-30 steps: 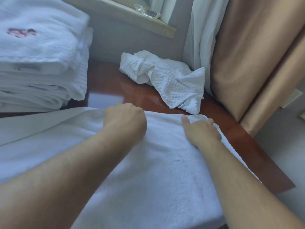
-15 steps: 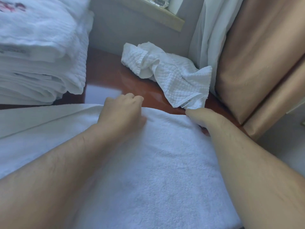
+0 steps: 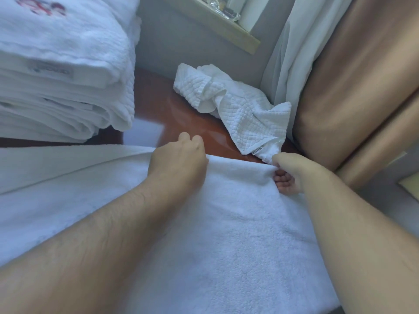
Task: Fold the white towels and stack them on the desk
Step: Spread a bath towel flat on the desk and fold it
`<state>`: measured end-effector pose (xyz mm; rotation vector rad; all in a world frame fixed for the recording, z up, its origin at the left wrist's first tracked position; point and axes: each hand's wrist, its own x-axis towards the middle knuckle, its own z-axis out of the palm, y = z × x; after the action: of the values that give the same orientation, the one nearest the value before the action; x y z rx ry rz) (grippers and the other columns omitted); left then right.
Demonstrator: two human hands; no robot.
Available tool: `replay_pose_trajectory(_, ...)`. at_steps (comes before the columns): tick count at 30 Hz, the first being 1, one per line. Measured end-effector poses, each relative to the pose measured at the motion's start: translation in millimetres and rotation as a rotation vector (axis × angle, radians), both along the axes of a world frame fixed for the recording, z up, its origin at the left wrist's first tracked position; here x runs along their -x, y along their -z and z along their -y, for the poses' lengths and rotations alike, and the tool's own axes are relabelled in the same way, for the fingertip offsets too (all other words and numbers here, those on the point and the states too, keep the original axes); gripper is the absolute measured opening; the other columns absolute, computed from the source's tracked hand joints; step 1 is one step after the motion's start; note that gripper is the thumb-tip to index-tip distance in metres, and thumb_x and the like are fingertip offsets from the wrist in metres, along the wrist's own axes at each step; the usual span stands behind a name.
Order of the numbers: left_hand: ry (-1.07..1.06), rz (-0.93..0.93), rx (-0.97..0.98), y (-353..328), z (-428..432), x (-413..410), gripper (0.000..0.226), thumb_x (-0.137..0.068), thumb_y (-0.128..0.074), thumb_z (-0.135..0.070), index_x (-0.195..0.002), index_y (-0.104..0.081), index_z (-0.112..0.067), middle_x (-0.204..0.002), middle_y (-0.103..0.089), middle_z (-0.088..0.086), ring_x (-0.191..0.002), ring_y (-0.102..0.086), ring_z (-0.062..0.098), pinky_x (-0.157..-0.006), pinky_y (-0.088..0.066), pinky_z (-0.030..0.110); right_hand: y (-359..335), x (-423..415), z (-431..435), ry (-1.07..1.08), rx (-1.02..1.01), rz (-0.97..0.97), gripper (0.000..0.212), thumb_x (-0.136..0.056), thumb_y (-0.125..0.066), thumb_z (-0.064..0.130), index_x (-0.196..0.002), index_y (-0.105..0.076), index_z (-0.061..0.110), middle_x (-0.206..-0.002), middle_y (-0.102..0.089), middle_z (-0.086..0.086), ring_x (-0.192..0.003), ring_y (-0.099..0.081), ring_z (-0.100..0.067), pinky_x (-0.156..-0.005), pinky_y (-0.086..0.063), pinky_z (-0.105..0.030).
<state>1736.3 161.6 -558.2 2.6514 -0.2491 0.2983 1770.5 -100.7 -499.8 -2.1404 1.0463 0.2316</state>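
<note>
Both hands' fingers, left hand (image 3: pixel 179 159) and right hand (image 3: pixel 289 173), clenched on the spread towel's (image 3: pixel 226 234) far edge.

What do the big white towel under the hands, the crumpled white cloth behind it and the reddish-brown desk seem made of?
Big white towel: looks like fluffy terry, fuzzy nap. Crumpled white cloth: seemingly waffle-weave fabric, showing a grid of small squares. Reddish-brown desk: probably polished wood or veneer, glossy with reflections.

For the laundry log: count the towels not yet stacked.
2: the spread towel under both hands, and the crumpled waffle towel at the desk's back. The stack's layers can't be counted.
</note>
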Motion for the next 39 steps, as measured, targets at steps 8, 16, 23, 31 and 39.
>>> replay_pose_trajectory(8, 0.078, 0.033, -0.053, -0.9, 5.2, 5.0, 0.021, -0.09, -0.061, -0.012, -0.079, -0.046, -0.02, -0.077, -0.023, -0.003, -0.055, -0.031, 0.017, -0.045, -0.02, 0.03, 28.8, 49.2, 16.5, 0.278, -0.096, 0.495, 0.041, -0.089, -0.051, 0.046, -0.083, -0.059, 0.006, -0.073, -0.072, -0.016, -0.05, -0.067, -0.023, -0.045, -0.049, -0.026)
replay_pose_trajectory(16, 0.125, 0.134, 0.031, -7.6, 4.9, 10.7, 0.008, -0.084, -0.058, -0.021, -0.089, -0.053, -0.023, -0.086, -0.053, -0.003, -0.081, -0.057, 0.029, -0.059, -0.042, 0.035, 2.1, 31.9, -8.2, -0.075, 0.029, -0.114, 0.019, -0.087, -0.053, 0.025, -0.072, -0.049, 0.014, -0.055, -0.044, -0.004, -0.04, -0.039, -0.016, -0.044, -0.037, -0.019)
replay_pose_trajectory(23, 0.031, 0.206, 0.011, -8.1, 8.2, 10.8, 0.017, -0.087, -0.053, -0.011, -0.097, -0.058, -0.023, -0.08, -0.042, -0.004, -0.074, -0.053, 0.029, -0.054, -0.033, 0.033, 4.1, 53.0, -9.7, 0.308, -0.309, 0.808, 0.01, -0.086, -0.049, 0.018, -0.083, -0.057, 0.013, -0.058, -0.062, -0.007, -0.036, -0.05, -0.015, -0.036, -0.036, -0.019)
replay_pose_trajectory(31, 0.052, -0.024, 0.06, 6.0, 2.7, 5.2, 0.016, -0.09, -0.047, -0.013, -0.098, -0.059, -0.019, -0.095, -0.051, 0.004, -0.086, -0.055, 0.033, -0.063, -0.04, 0.037, 43.1, 79.4, -19.0, 0.327, -0.553, 0.796, 0.018, -0.096, -0.053, 0.015, -0.081, -0.059, 0.006, -0.052, -0.063, -0.007, -0.045, -0.063, -0.017, -0.045, -0.052, -0.025)
replay_pose_trajectory(39, 0.12, 0.225, 0.091, 6.4, 6.4, -12.5, 0.009, -0.089, -0.055, -0.011, -0.094, -0.062, -0.009, -0.095, -0.047, 0.006, -0.083, -0.052, 0.031, -0.068, -0.044, 0.041, 52.3, 33.3, -5.3, 0.236, -0.553, 0.936, 0.021, -0.094, -0.047, 0.015, -0.086, -0.063, 0.004, -0.06, -0.07, -0.01, -0.058, -0.071, -0.025, -0.055, -0.058, -0.034)
